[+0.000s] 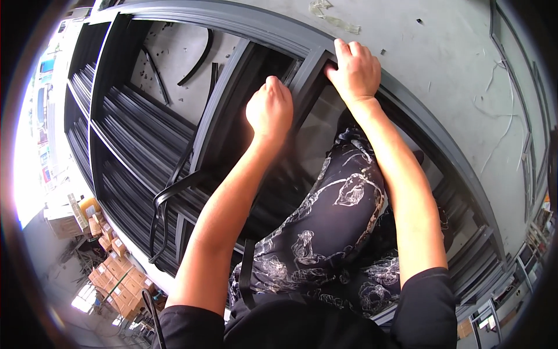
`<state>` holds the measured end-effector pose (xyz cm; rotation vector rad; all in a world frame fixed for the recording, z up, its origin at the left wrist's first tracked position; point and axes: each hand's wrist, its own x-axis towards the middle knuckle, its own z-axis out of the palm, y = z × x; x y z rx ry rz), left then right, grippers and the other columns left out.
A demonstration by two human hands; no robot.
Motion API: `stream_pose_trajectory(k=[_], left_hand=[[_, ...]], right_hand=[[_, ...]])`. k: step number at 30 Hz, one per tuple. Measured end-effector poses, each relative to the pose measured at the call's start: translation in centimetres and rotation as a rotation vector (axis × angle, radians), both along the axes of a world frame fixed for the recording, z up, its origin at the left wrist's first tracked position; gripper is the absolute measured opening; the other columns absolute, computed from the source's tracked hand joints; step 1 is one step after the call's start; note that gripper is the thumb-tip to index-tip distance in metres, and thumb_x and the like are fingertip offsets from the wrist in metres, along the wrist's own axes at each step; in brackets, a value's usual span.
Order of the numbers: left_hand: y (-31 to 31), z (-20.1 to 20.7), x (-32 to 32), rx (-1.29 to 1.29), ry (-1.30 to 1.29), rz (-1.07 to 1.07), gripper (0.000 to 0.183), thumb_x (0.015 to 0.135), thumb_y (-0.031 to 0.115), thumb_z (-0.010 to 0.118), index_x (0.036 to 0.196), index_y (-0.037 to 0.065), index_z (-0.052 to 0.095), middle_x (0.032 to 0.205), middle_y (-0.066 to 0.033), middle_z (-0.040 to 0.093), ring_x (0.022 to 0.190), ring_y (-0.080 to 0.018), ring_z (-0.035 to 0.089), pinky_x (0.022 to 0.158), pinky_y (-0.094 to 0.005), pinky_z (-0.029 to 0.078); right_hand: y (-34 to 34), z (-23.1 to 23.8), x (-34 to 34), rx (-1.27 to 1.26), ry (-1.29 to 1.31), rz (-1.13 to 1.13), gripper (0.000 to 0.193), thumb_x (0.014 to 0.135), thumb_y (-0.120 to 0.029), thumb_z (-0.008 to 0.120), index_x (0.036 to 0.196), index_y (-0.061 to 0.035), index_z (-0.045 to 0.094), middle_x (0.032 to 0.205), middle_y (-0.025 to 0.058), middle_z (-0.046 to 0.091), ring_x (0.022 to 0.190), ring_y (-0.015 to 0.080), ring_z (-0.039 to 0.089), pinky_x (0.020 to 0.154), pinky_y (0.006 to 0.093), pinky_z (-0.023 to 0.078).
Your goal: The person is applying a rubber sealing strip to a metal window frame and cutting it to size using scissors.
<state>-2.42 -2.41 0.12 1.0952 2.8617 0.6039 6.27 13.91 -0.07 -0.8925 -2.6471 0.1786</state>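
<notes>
A large dark grey window or door frame [256, 20] with crossbars lies in front of me. My right hand [356, 71] is at its far rail, close to where a crossbar [308, 71] meets it. Its fingers bend over the rail and the thumb sits on the inner side. To the left, my left hand [270, 110] is closed above the dark opening beside that crossbar. Its fingertips are turned away, so anything pinched in them is hidden. A black flexible strip [174, 189] loops over the frame left of my left forearm.
Stacked dark profiles [145, 136] fill the left side. Black strip offcuts [203, 58] and small scraps lie on the pale floor [418, 52]. Cardboard boxes [119, 276] are piled at the lower left. More frames [520, 116] lean at the far right. My patterned trouser leg [331, 215] is close to the frame.
</notes>
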Motion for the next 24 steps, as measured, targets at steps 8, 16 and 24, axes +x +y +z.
stream_pose_trajectory(k=[8,16,24], left_hand=[[0.0,-0.4,-0.1,-0.018,0.011,0.012,0.02,0.092,0.019,0.048,0.082,0.004,0.054,0.067,-0.0172,0.061,0.063,-0.0357,0.062,0.055,-0.0427,0.049],[-0.2,-0.4,0.2,-0.053,0.013,0.021,0.02,0.093,0.02,0.047,0.084,0.004,0.054,0.068,-0.0172,0.062,0.063,-0.0355,0.062,0.056,-0.0425,0.049],[-0.5,-0.1,0.1,-0.093,-0.015,0.046,0.023,0.093,0.021,0.046,0.083,0.004,0.055,0.07,-0.0178,0.063,0.065,-0.036,0.063,0.057,-0.0427,0.05]], right_hand=[[0.8,-0.5,0.1,0.063,0.032,0.06,0.049,0.065,-0.027,0.079,0.106,-0.0106,0.058,0.093,0.0042,0.06,0.089,0.0222,0.06,0.07,0.0373,0.05],[0.3,-0.8,0.2,0.167,-0.032,0.023,0.052,0.065,-0.024,0.078,0.11,-0.0093,0.058,0.092,0.0029,0.06,0.087,0.0197,0.06,0.068,0.0349,0.049],[0.7,-1.3,4.6,0.199,-0.015,0.065,0.063,0.067,-0.031,0.079,0.123,-0.0126,0.054,0.091,0.0019,0.055,0.087,0.0189,0.057,0.074,0.0369,0.045]])
